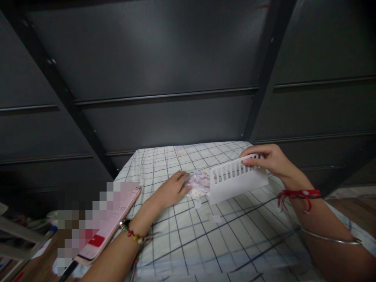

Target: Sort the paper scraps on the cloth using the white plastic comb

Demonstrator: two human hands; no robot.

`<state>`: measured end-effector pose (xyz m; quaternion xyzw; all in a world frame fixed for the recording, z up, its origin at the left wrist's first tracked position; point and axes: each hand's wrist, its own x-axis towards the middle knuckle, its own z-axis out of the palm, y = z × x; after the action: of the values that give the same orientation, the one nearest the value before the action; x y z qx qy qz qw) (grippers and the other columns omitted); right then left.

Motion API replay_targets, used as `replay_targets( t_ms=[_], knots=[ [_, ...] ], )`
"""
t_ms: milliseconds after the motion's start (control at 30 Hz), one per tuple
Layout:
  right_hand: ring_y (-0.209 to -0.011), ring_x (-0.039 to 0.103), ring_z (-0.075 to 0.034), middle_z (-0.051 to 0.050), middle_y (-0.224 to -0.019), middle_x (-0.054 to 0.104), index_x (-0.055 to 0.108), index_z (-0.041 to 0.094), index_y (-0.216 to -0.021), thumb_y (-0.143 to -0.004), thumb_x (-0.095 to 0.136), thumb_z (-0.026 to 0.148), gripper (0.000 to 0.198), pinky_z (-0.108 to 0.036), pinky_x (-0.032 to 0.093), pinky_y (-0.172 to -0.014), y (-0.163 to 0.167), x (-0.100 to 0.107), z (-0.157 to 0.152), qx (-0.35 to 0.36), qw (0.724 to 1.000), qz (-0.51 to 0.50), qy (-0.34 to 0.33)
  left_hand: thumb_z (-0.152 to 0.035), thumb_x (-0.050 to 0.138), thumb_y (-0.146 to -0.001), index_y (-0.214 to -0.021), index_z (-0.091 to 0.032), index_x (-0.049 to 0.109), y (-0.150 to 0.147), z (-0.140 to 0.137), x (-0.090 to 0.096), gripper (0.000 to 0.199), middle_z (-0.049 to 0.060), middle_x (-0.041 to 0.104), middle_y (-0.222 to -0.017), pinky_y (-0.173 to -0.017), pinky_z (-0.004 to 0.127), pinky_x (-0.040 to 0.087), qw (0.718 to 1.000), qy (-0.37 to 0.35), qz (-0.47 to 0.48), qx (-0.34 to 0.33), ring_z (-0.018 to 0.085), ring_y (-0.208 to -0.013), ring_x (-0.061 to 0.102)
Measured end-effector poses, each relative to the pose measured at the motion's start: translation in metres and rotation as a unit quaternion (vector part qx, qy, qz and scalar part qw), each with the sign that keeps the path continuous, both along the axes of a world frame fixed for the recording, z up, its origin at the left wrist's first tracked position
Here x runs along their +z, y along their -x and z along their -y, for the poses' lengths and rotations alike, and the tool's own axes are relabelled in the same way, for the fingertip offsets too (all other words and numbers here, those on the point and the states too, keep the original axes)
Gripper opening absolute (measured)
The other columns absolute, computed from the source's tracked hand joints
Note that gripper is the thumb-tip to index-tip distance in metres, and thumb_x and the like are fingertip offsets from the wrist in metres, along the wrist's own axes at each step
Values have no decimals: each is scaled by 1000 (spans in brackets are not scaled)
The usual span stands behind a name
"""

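Note:
My right hand (pixel 272 158) grips a white plastic piece with a row of slots (pixel 237 182) by its slotted top edge, fingers behind and thumb in front. The piece looks like the side of a basket or box, and its lower edge rests on or close to the cloth. To its left is a small heap of crumpled paper-like scraps (pixel 199 184), white and pinkish. My left hand (pixel 172 190) lies against the heap's left side with its fingers stretched out. Two small pale scraps, including one near scrap (pixel 216 218), lie on the cloth.
A white cloth with dark grid lines (pixel 176 243) covers the table. A pink-edged phone (pixel 110 227), partly pixelated, stands at the left with a cable at its lower end. Dark panels (pixel 164 125) rise behind the table. A pale chair-like frame (pixel 17 250) is at lower left.

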<state>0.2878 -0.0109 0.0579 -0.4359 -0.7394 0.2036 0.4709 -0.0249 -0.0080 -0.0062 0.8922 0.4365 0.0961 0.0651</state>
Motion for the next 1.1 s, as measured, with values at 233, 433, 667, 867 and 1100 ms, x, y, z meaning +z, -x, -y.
replay_targets(
  t_ms=[233, 433, 667, 867, 1100],
  knots=[
    [-58, 60, -16, -1, -61, 68, 71, 24, -63, -59, 74, 39, 16, -28, 45, -53, 11, -1, 3, 47, 999, 25, -4, -41, 32, -96, -135, -9, 38, 1, -1, -3, 50, 15, 40, -142, -110, 38, 28, 1000, -7, -6, -5, 26, -133, 32],
    [-59, 61, -17, -2, -64, 69, 71, 24, -62, -58, 73, 40, 17, -28, 45, -52, 14, -1, 1, 16, 1000, 2, -17, -37, 35, -96, -133, -9, 40, 1, -3, -4, 46, 14, 43, -139, -109, 38, 29, 999, -25, -3, -21, 25, -131, 35],
    [-59, 61, -17, -1, -62, 69, 71, 24, -61, -58, 74, 38, 15, -27, 46, -52, 10, 0, 2, 36, 999, 6, -3, -36, 36, -96, -133, -8, 41, 1, -2, -3, 46, 15, 43, -139, -109, 37, 29, 1000, -23, -9, -19, 25, -131, 35],
    [-57, 60, -17, -2, -60, 68, 71, 24, -61, -57, 75, 39, 16, -27, 46, -52, 14, 0, 3, 48, 999, 21, 3, -37, 36, -96, -133, -8, 41, 2, -4, -6, 47, 15, 43, -139, -109, 37, 30, 999, -27, 0, -21, 26, -130, 36],
    [-60, 62, -17, -1, -63, 69, 71, 25, -62, -57, 75, 38, 15, -27, 46, -53, 16, -4, 1, 34, 999, -15, -15, -37, 36, -96, -133, -10, 41, 1, -2, -3, 46, 14, 44, -139, -108, 38, 31, 1000, -20, 1, -18, 25, -131, 35]
  ],
)
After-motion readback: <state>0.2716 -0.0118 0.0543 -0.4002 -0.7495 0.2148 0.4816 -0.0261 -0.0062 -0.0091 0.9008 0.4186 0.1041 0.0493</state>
